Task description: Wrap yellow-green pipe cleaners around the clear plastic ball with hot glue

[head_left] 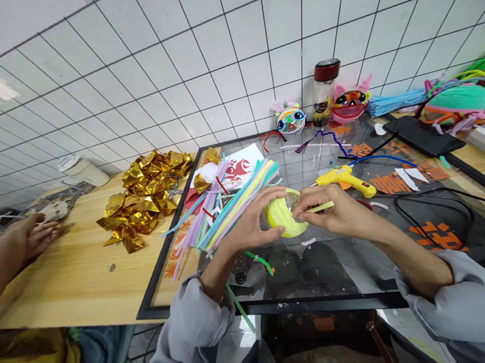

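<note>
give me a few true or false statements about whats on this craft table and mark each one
1. Both hands, left hand and right hand, hold the yellow-green coiled pipe-cleaner disc. True.
2. The yellow hot glue gun is in the right hand. False: it lies on the glass tabletop, behind the hands.
3. The crumpled gold foil pieces lie on the wooden table. True.
4. The red-lidded clear jar lies on its side. False: it stands upright by the tiled wall.
5. The bundle of pastel pipe cleaners lies left of the disc. True.

Loose grey long sleeves pushed up both forearms; bare, ringless hands.
</note>
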Demonstrator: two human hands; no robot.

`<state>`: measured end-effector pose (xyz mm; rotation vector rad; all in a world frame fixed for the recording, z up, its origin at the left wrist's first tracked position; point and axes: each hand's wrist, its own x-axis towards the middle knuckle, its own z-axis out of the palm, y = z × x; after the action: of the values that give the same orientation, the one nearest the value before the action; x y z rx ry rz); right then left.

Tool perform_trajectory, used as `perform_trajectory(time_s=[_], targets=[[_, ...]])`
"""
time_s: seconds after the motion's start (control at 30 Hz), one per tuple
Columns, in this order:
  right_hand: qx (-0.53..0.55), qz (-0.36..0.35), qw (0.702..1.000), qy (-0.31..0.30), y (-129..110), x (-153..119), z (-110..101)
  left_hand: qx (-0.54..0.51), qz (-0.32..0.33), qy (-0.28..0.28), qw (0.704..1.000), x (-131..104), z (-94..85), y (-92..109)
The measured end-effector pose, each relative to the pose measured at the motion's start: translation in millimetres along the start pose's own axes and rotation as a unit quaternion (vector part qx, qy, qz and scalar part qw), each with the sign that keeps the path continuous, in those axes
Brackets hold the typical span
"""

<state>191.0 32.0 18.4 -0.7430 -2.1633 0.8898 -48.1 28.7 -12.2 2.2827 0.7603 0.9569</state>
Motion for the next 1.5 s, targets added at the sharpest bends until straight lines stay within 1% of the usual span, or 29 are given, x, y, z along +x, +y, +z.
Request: perform_trajectory(time_s=[0.17,0.3,0.63,0.83,1.1,1.5], targets=[[-0.002,-0.011,1.000,0.000,1,-1,0,-0.003,-0.008,0.008,1.000,0,1.3,3],[0.000,-0.006,1.000,0.000,1,-1,1,-0.006,-0.017,0.022,1.000,0,3.9,3],[0.008,0.011,1.000,-0.006,2,-2,2,0.000,0.006,0.060,0.998,0,12.5,1],[0.000,0.009,1.000,-0.007,2,-3,3,0.000,-0.016,0.081,0.997,-2,17.4,3],[-0.012,-0.002,1.000,-0.003,2,-4,3,-0.026,-0.055,0.130,0.990,0,25.7,8],[-0.024,-0.025,0.999,-0.002,-2,-3,3,-0.043,-0.063,0.167,0.983,2,30.1,9]])
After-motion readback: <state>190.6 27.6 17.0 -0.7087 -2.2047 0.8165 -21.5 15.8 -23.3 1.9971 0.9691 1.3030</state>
